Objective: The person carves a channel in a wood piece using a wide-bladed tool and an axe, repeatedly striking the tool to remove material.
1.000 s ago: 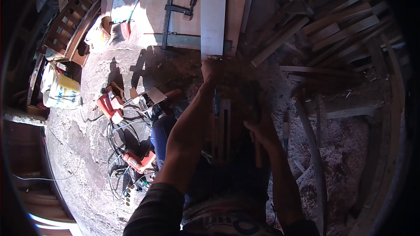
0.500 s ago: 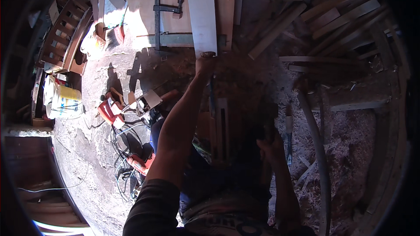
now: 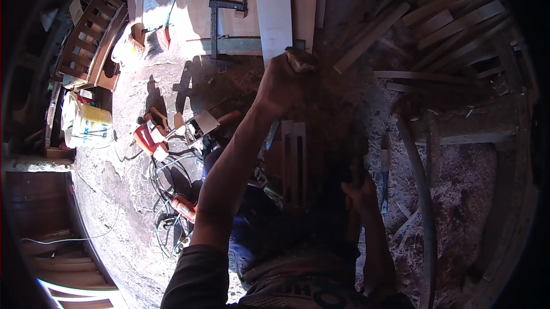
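My left hand (image 3: 279, 86) is closed around the worn wooden handle of a chisel, whose handle end (image 3: 301, 60) tilts up towards me. Part of a narrow bluish blade shows below that fist. Beneath it, between my legs, stands a pale piece of wood (image 3: 287, 163) with a long dark slot. My right hand (image 3: 360, 193), in deep shadow, grips a wooden tool handle (image 3: 353, 226); the tool's head is too dark to make out. Just right of that hand lies another chisel (image 3: 384, 174) on the shavings.
Ahead are boards (image 3: 272, 5) and a bar clamp (image 3: 214, 16). Red power tools (image 3: 150, 137) with tangled cords lie at left, near a white bucket (image 3: 87, 122). Wood offcuts (image 3: 452, 22) pile up at far right. A curved grey pole (image 3: 421, 194) stands at right.
My left hand has come closer and slightly right, and the chisel's handle now leans towards me. My right hand stays low on its handle. The whole view has shifted a little.
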A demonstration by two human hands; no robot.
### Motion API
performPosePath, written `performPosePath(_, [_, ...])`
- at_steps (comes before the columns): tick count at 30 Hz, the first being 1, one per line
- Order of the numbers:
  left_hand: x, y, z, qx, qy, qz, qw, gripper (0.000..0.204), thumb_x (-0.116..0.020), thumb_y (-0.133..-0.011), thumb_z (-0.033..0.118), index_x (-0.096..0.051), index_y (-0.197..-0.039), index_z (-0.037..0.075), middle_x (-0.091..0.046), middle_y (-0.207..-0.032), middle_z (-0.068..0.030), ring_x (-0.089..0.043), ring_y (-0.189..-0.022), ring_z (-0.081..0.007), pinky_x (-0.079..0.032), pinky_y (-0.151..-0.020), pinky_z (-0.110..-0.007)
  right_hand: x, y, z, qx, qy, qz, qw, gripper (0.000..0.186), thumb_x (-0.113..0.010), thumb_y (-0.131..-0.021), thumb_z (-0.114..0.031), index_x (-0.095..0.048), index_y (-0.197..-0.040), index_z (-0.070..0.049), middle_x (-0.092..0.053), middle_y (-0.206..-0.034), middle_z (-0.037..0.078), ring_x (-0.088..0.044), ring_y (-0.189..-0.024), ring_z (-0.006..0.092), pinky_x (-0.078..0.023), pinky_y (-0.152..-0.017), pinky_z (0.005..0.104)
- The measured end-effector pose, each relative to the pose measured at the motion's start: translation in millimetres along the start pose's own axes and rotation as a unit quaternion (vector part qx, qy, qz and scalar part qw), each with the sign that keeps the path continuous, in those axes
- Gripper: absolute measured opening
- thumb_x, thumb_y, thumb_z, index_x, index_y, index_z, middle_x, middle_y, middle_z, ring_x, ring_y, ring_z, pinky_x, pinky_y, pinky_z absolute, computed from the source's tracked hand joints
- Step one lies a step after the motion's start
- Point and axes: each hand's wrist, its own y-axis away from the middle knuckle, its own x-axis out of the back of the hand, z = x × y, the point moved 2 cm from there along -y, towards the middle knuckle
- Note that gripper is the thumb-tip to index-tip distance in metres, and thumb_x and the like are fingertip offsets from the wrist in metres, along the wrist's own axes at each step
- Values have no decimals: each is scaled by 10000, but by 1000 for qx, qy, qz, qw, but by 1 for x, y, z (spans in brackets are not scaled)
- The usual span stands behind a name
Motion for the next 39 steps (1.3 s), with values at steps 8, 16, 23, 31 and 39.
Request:
performPosePath(8, [11, 41, -32, -81, 72, 163, 981, 84, -747, -835, 104, -695, -810, 42, -653, -737, 37, -575, -701, -43, -464, -610, -256, -22, 3, 21, 26, 12, -4, 1000, 624, -736, -821, -54, -456, -1377, -20, -605, -840, 79, -553, -470, 151, -460, -412, 307])
performPosePath(16, [6, 38, -76, -65, 110, 181, 975, 64, -734, -838, 97, -715, -832, 37, -678, -788, 40, -591, -730, -46, -474, -626, -254, -25, 15, 36, 29, 28, -13, 999, 609, -761, -808, -82, -481, -1343, -4, -595, -798, 66, -556, -478, 154, -465, -417, 318])
performPosePath(23, [1, 32, -95, -33, 138, 174, 974, 90, -729, -846, 128, -716, -852, 39, -667, -775, 44, -588, -704, -48, -476, -601, -256, -28, 19, 25, 36, 46, -14, 998, 610, -751, -818, -90, -473, -1353, 4, -599, -801, 69, -554, -482, 150, -470, -438, 305])
performPosePath(31, [-5, 16, -116, -21, 147, 166, 975, 102, -722, -845, 146, -707, -856, 46, -645, -754, 49, -591, -696, -55, -485, -598, -255, -52, 9, -173, 497, 324, -5, 805, 618, -696, -878, -87, -422, -1430, -52, -677, -1085, 231, -727, -852, 304, -578, -686, 375])
performPosePath(39, [-16, 21, -100, -81, 154, 167, 970, 112, -708, -838, 109, -716, -904, 19, -693, -843, 17, -612, -755, -70, -503, -646, -265, -87, -35, -233, 476, 536, -16, 697, 593, -689, -884, -139, -424, -1404, -37, -630, -867, 237, -702, -873, 323, -534, -773, 430])
